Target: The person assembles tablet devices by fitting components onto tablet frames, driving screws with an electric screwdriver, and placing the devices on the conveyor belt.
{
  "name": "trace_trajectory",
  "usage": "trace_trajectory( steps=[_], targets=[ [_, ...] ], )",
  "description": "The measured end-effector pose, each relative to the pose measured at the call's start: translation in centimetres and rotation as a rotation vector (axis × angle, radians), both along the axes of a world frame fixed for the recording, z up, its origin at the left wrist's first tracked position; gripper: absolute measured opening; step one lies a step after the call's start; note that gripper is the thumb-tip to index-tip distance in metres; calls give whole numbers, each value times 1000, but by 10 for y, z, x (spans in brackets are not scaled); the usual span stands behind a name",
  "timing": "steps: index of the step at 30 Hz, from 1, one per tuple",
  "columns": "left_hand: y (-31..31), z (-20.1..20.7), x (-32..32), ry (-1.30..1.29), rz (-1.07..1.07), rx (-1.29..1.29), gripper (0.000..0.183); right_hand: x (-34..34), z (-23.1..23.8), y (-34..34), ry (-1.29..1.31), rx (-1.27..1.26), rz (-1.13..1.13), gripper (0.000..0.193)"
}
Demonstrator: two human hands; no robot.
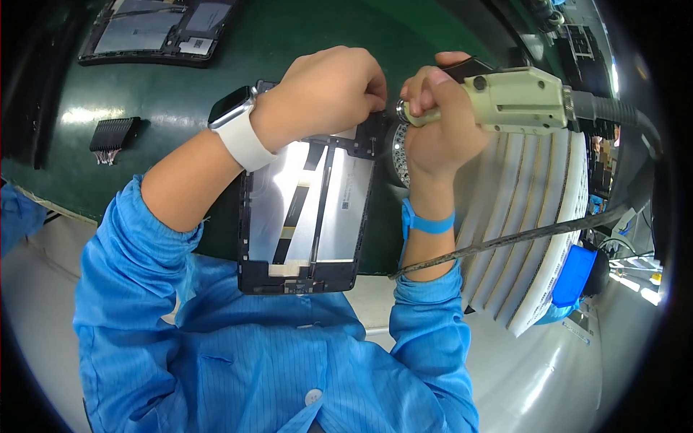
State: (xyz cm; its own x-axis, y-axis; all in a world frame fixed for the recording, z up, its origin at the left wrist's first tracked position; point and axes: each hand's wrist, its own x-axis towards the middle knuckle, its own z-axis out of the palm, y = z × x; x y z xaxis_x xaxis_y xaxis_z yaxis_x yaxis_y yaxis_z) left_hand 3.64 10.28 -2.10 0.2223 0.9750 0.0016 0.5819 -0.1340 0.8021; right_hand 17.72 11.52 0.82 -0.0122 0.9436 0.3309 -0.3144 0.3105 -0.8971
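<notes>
An opened tablet (339,209) lies near the table's front edge, its silvery inside and dark flat cables showing. Over its far end arches my left hand (325,90), with a watch on the wrist. Its fingers are curled together near the tablet's far right corner, and whatever they pinch is hidden. My right hand (440,123) is wrapped round a pale electric screwdriver (516,101), held sideways with its tip pointing left toward my left fingers. Below the screwdriver tip, partly behind my right wrist, is a round metal piece with small holes (400,155).
Another opened tablet (144,36) lies at the far left of the green table (180,94). A black ribbed block (114,137) sits nearer. To the right stands a stack of white dividers (527,216). A dark cable (505,238) crosses over my right forearm; a blue bin (574,274) is beyond.
</notes>
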Motion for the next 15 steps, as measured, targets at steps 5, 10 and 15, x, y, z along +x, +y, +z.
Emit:
trace_trajectory(
  steps=[5, 10, 15],
  targets=[
    [-2, 0, -3, -31, -28, 39, 14, 6, 5, -1, -1, -2, -5, 19],
    [-2, -2, -5, -58, -21, 24, 15, 56, 24, 5, 36, 16, -177, 26],
    [-2, -3, -3, -64, -23, 71, 16, 85, 3, 15, -30, -23, -278, 24]
  ],
)
